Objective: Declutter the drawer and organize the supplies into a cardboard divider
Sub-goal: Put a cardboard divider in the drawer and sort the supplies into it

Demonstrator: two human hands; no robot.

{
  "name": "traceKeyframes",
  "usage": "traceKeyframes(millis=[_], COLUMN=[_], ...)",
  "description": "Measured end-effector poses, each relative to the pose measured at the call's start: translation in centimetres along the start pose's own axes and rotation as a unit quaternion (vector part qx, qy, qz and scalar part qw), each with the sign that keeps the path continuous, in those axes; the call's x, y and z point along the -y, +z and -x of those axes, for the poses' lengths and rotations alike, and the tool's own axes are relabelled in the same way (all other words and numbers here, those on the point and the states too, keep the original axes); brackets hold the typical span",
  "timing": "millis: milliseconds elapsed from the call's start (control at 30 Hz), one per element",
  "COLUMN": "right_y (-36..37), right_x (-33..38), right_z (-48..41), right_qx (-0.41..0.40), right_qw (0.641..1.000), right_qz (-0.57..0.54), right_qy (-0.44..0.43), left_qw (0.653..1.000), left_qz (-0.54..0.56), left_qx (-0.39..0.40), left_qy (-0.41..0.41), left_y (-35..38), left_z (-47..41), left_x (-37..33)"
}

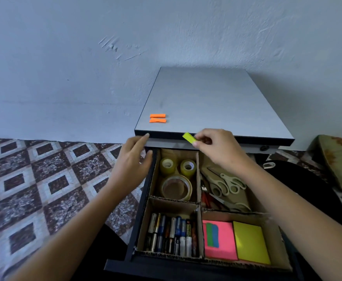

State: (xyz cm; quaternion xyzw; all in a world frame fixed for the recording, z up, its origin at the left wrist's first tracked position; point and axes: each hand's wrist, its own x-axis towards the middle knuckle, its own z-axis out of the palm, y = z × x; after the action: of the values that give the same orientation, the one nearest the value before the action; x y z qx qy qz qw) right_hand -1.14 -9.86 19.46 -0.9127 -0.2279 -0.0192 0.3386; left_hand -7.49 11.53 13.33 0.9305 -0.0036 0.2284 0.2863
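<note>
The open drawer holds a cardboard divider with four compartments. Three tape rolls lie in the far left one, scissors in the far right one, several batteries in the near left one. A pink sticky pad and a yellow pad fill the near right one. My right hand pinches a small yellow-green strip of sticky flags above the drawer's far edge. My left hand hovers with relaxed fingers at the drawer's far left corner.
Two orange sticky-flag strips lie on the grey cabinet top near its left front corner. A patterned tile floor spreads to the left. A dark round object and a patterned cushion sit to the right.
</note>
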Motion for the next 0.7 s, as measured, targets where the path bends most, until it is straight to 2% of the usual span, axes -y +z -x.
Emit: traceKeyframes(millis=[267, 467, 700], right_y=[1.9, 4.2, 6.2], right_x=[-4.0, -6.2, -7.4], right_z=[9.2, 13.3, 15.0], right_qx=[0.006, 0.035, 0.046], right_qw=[0.993, 0.972, 0.952], right_qz=[-0.048, -0.048, 0.008], right_qy=[0.111, 0.228, 0.301], left_qw=[0.979, 0.968, 0.967], left_qz=[0.022, 0.019, 0.028], left_qx=[0.104, 0.134, 0.132], left_qy=[-0.173, -0.211, -0.215], left_y=[3.8, 5.2, 5.5], left_z=[6.1, 7.4, 7.7], left_x=[1.1, 0.6, 0.8])
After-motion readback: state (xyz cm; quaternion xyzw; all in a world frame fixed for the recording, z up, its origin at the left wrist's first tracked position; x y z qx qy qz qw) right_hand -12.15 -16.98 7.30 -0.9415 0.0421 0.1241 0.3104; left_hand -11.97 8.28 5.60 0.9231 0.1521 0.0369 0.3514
